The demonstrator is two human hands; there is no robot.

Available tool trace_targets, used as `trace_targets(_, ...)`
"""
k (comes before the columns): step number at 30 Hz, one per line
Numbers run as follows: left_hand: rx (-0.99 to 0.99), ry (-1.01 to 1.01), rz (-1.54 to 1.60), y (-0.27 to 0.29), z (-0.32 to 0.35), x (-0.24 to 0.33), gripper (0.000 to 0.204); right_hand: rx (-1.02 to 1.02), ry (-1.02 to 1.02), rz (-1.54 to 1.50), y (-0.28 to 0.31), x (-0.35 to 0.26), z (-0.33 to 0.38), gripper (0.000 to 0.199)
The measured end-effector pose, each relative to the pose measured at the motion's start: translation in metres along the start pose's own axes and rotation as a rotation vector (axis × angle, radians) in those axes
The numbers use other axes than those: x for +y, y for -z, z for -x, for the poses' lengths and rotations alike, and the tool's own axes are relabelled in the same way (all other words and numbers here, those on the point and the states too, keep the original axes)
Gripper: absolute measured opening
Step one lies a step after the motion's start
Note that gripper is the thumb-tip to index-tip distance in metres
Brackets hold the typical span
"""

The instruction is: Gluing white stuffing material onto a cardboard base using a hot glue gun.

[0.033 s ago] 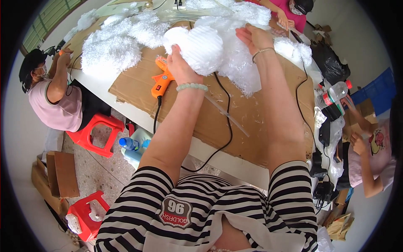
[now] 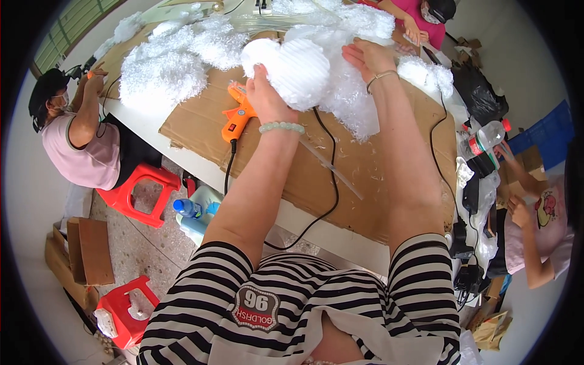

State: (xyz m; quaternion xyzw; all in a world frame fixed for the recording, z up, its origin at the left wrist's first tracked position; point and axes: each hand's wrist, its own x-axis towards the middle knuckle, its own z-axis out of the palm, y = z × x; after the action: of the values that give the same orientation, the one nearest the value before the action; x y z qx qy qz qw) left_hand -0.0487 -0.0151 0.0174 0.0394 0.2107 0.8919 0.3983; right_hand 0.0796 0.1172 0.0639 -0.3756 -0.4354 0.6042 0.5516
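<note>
My left hand [image 2: 271,100] grips a rounded white ribbed piece [image 2: 299,70] at its near left edge, raised over the worktable; its far fingers are hidden behind the piece. To the right, my right hand [image 2: 371,59] is open, palm turned toward the piece, with nothing seen in it. White plastic sheeting and shreds [image 2: 356,112] lie under and beyond that hand. An orange hot glue gun [image 2: 234,128] rests beside my left wrist on the brown cardboard [image 2: 377,188]. Nearer me lies a thin translucent stick [image 2: 334,169].
Fluffy white heaps [image 2: 161,79] cover the table's far left. Black cables [image 2: 333,188] cross the cardboard. A clear bottle [image 2: 486,137] lies at the right near a black bag [image 2: 477,94]. Co-workers sit left, far right and right. Red stools [image 2: 143,194] stand on the floor at left.
My left hand and the white ribbed piece have shifted slightly to the right. My right hand stays open in nearly the same place.
</note>
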Motion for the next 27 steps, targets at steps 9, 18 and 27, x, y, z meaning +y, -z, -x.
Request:
trace_targets(9, -0.234, -0.161, -0.106, 0.007, -0.005, -0.01, 0.017, -0.394, 0.641, 0.686, -0.041, -0.005, 0.09, 0.015)
trace_targets(18, -0.337, -0.023, -0.281, 0.006, 0.006, -0.014, 0.016, -0.438, 0.325, 0.461, -0.012, 0.005, 0.084, 0.008)
trace_targets(27, -0.326, -0.054, -0.265, 0.006, 0.005, -0.017, 0.016, -0.397, 0.414, 0.728, -0.016, 0.0, 0.089, 0.009)
